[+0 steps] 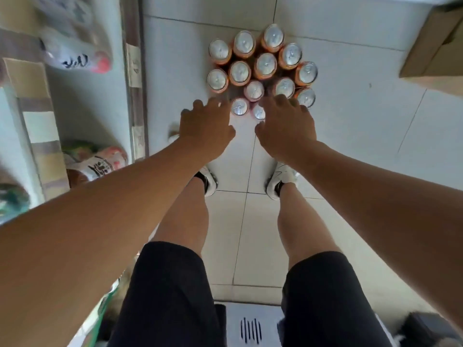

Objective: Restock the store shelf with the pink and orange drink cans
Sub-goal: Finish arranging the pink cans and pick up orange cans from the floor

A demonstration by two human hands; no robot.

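Bare forearms (125, 209) reach down from the camera toward a cluster of cans (265, 63) standing upright on a pale tiled floor (350, 126). The left hand (205, 123) is spread flat, fingers straight and holding nothing, its fingertips just beside a pink can (239, 106) at the near edge of the cluster. The right hand (285, 126) hovers with fingers spread and slightly bent over the near-right cans. It partly covers a second pink can (258, 112) that shows between thumb and forefinger. It grips nothing, and whether it touches a lid cannot be told. Orange cans (244, 43) fill the far rows, packed side to side. Bare tile lies open to the right of the cluster as far as a cardboard box (436, 51) in the upper right corner. On the left, only a narrow strip of floor separates the cans from the base edge of a shelf unit (135, 78), where blurred snack bags (75, 46) lie. Below the hands, white sneakers (283, 179) are planted apart on the tiles, with black shorts (170, 284) at the bottom of the view.
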